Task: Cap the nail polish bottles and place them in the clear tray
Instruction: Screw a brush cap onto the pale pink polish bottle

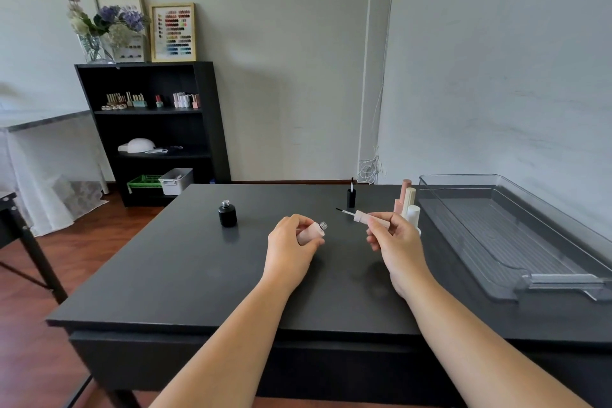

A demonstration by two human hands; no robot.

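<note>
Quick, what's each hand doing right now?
Left hand: closed around the pink bottle, which is uncapped.
Right hand: closed on the pink brush cap, brush pointing toward the bottle.

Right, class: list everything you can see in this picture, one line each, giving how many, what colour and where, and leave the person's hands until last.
Table: one, black, foreground.
Clear tray: one, transparent, right side of the table, nothing in it.
Black bottle: one, uncapped, standing left of centre.
Black brush cap: one, upright near the far edge.
Capped bottles: about three, pink, cream and white, beside the tray.
Pink bottle: one, open, tilted, in the left hand.
Pink brush cap: one, brush pointing left, in the right hand.
Shelf unit: one, black, against the back wall.
Flower vase: one, glass, on top of the shelf.
Left hand: holds the pink bottle.
Right hand: holds the pink brush cap.
</note>
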